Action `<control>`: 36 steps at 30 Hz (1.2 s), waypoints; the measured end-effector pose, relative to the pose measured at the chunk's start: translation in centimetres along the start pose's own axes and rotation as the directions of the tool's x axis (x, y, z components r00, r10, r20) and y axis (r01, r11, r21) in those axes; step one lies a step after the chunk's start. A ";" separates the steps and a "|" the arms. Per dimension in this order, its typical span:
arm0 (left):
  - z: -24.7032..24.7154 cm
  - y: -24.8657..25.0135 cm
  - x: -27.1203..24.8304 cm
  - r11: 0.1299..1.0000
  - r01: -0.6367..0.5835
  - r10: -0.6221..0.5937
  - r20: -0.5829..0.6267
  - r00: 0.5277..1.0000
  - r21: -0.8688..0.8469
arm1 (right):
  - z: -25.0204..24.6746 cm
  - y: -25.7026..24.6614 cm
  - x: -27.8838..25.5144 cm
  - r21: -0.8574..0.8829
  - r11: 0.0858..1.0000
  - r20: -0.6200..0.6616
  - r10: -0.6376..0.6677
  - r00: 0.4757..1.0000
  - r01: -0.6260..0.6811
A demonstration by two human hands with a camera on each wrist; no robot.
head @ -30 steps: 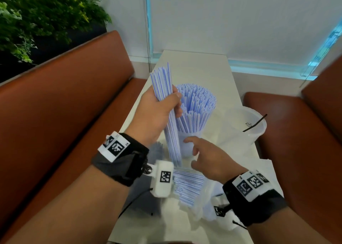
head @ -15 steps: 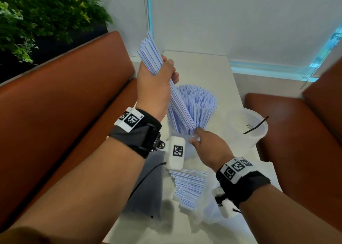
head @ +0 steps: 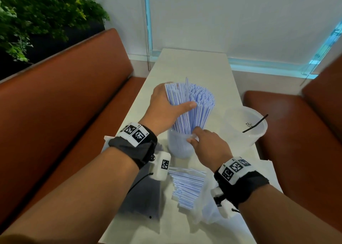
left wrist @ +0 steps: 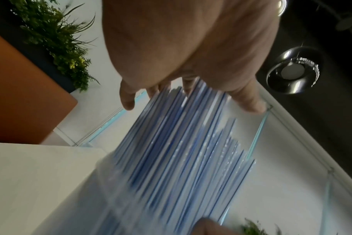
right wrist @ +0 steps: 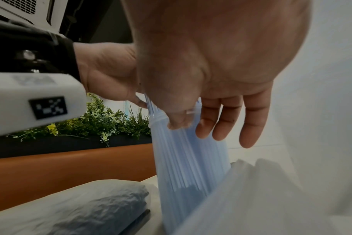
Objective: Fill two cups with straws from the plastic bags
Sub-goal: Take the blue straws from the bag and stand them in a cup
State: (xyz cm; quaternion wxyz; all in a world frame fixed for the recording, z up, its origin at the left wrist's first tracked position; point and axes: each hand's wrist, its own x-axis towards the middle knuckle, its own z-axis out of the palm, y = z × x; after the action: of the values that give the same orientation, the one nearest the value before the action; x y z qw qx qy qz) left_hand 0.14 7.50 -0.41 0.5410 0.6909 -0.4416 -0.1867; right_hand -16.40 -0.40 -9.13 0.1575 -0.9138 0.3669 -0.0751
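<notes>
Left hand [head: 164, 110] wraps the straw bundle [head: 192, 110] standing in the clear cup [head: 177, 147], frame centre. Right hand [head: 209, 147] pinches the cup rim; fingertips hidden. Second cup [head: 248, 127] right, nearly empty. Loose straws [head: 187, 186] spill from plastic bag [head: 201, 206], partly behind wrists.
</notes>
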 end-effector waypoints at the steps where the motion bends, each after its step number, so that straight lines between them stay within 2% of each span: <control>1: -0.2 0.4 0.0 1.000 -0.009 0.008 -0.052 0.999 -0.019 | 0.0 0.0 0.0 -0.001 1.000 -0.001 -0.002 1.000 0.002; 3: -0.7 1.4 0.1 0.996 -0.088 0.090 -0.186 0.978 0.017 | 0.0 0.0 -0.1 0.001 1.000 0.000 0.000 1.000 0.000; 5: -0.8 2.3 0.2 0.963 -0.235 0.261 -0.225 0.939 0.135 | 0.1 0.1 0.0 -0.003 1.000 -0.003 0.002 1.000 -0.002; 6: -0.5 2.5 0.3 0.918 -0.309 0.358 -0.185 0.915 0.249 | 0.1 0.1 0.0 -0.002 1.000 -0.006 0.001 1.000 -0.001; 7: -0.1 2.5 0.1 0.846 -0.361 0.426 -0.090 0.900 0.393 | 0.2 0.1 0.0 0.002 1.000 -0.006 0.001 1.000 -0.001; 8: 0.5 2.3 -0.1 0.749 -0.395 0.440 0.046 0.897 0.531 | 0.2 0.2 0.0 0.012 1.000 -0.005 0.003 1.000 -0.003; 10: 1.9 1.2 -0.6 0.541 -0.448 0.331 0.309 0.891 0.712 | 0.3 0.2 0.2 0.029 0.999 0.008 0.024 1.000 -0.024; 11: 2.1 0.6 -0.8 0.479 -0.474 0.296 0.373 0.879 0.739 | 0.3 0.2 0.2 0.026 0.999 0.018 0.035 0.999 -0.035; 12: 2.0 0.4 -0.8 0.468 -0.489 0.299 0.388 0.872 0.736 | 0.4 0.1 0.2 0.022 0.999 0.020 0.038 0.999 -0.038; 13: 1.8 0.5 -0.7 0.494 -0.487 0.332 0.362 0.871 0.720 | 0.4 0.1 0.2 0.021 0.999 0.015 0.035 0.999 -0.035; 15: 1.8 0.8 -0.6 0.549 -0.466 0.447 0.228 0.865 0.694 | 0.3 0.1 0.1 0.025 0.999 0.007 0.030 1.000 -0.030; 16: 2.0 0.8 -0.6 0.544 -0.446 0.473 0.180 0.863 0.710 | 0.3 0.1 0.1 0.025 0.999 0.004 0.027 1.000 -0.027; 17: 2.3 0.7 -0.6 0.515 -0.423 0.456 0.179 0.872 0.745 | 0.3 0.1 0.1 0.021 0.999 0.000 0.026 1.000 -0.026; 19: 2.6 0.0 -0.6 0.433 -0.393 0.344 0.254 0.904 0.811 | 0.2 0.0 0.0 0.005 1.000 0.002 0.031 1.000 -0.031; 20: 2.4 -0.3 -0.4 0.424 -0.382 0.297 0.272 0.915 0.821 | 0.2 -0.1 0.0 -0.006 1.000 0.005 0.026 1.000 -0.026; 24: 1.2 0.4 -0.3 0.510 -0.407 0.248 0.324 0.913 0.758 | -0.4 -0.2 -1.1 0.001 1.000 -0.005 -0.029 1.000 0.029; 26: 0.7 1.3 -1.4 0.611 -0.405 0.271 0.301 0.914 0.680 | -0.6 0.1 -2.5 0.102 0.992 -0.134 -0.058 0.989 0.072; 27: 0.2 1.8 -2.0 0.663 -0.396 0.313 0.246 0.917 0.635 | -0.6 0.3 -3.1 0.128 0.989 -0.209 -0.039 0.977 0.067; 29: -0.7 2.6 -3.5 0.731 -0.404 0.436 0.079 0.896 0.550 | -0.3 1.2 -4.2 0.113 0.993 -0.261 0.057 0.964 -0.028; 31: -1.1 3.0 -5.2 0.747 -0.480 0.570 -0.071 0.818 0.460 | 0.3 2.3 -4.6 -0.006 0.975 -0.119 0.220 0.968 -0.222; 32: -0.8 3.0 -6.1 0.747 -0.520 0.603 -0.091 0.793 0.414 | 0.6 2.8 -4.7 -0.099 0.950 -0.010 0.298 0.955 -0.297; 33: -0.4 2.9 -7.1 0.747 -0.544 0.607 -0.058 0.793 0.382 | 0.8 3.1 -4.6 -0.182 0.921 0.087 0.365 0.927 -0.345; 34: 0.3 2.5 -8.0 0.752 -0.544 0.577 0.027 0.816 0.372 | 1.0 3.3 -4.6 -0.234 0.900 0.154 0.409 0.900 -0.369; 35: 1.0 1.8 -8.6 0.760 -0.517 0.499 0.156 0.852 0.393 | 1.2 3.5 -4.5 -0.249 0.895 0.193 0.420 0.887 -0.369; 36: 1.8 0.8 -9.1 0.758 -0.473 0.367 0.306 0.878 0.448 | 1.4 3.6 -4.5 -0.229 0.904 0.213 0.407 0.888 -0.360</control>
State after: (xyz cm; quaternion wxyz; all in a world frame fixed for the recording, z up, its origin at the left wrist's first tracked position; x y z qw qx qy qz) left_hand -6.44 13.78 -2.35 0.3194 0.6692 -0.6709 -0.0044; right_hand -21.61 0.57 -11.77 0.1304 -0.8353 0.5226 0.1101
